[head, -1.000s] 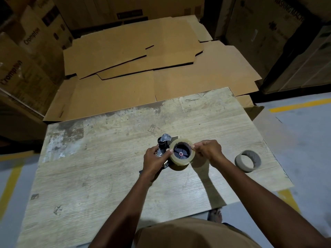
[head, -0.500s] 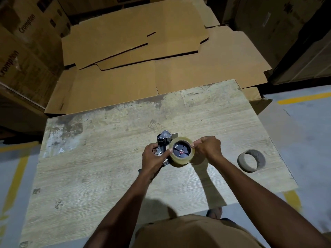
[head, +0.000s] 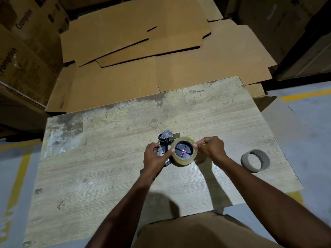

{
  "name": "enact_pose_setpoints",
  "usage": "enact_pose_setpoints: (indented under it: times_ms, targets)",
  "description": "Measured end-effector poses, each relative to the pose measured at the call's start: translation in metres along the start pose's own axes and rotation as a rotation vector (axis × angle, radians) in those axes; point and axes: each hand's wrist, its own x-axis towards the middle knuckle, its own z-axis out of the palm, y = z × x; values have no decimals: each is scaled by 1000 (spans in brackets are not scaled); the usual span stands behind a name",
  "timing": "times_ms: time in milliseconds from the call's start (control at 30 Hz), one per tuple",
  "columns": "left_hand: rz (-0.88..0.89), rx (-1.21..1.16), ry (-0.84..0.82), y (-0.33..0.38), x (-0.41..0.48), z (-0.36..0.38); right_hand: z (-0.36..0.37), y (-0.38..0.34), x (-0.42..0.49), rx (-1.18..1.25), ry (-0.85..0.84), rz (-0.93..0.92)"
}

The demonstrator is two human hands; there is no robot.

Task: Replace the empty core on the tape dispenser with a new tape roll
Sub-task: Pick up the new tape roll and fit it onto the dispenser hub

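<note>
Little has moved since the earlier frame: both hands stay closed on the same things, the left hand (head: 155,158) wrapped around the tape dispenser (head: 165,142), its thumb touching the new tape roll (head: 184,152) at 9 o'clock. At the roll's 3 o'clock edge the right hand (head: 211,149) pinches its rim; the roll sits on the dispenser's dark hub. Well apart at 3 o'clock, the empty core (head: 255,160) lies on the counter (head: 107,167), with flattened cardboard (head: 143,51) beyond at 12 o'clock.

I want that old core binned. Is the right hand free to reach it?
Probably not yet: the right hand is pinching the tape roll. The empty core lies close beside it, nothing between.
</note>
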Motion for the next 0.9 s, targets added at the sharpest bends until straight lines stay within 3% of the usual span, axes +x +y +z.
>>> enact_pose_setpoints:
  times_ms: [600, 900]
  targets:
    - [51, 115, 30, -7, 7, 4, 8, 1, -6, 29, 8, 42]
    - [75, 49, -38, -9, 3, -2, 8, 2, -5, -14, 13, 15]
